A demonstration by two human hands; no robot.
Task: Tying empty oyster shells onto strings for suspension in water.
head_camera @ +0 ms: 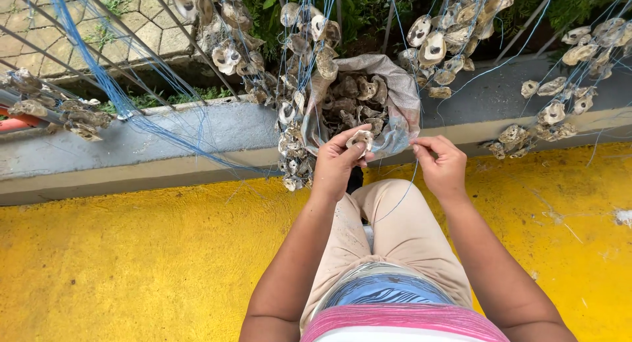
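Observation:
My left hand grips a pale oyster shell just in front of a grey sack that stands open and holds several dark shells. My right hand pinches a thin blue line between thumb and fingers, to the right of the shell. The line runs down across my beige trouser leg. Both hands are close together above my knee, a short gap between them.
Strings of oyster shells hang on blue cords from a metal railing along a grey concrete curb. More shell clusters hang at right. The floor is painted yellow. Paving and plants lie beyond the rail.

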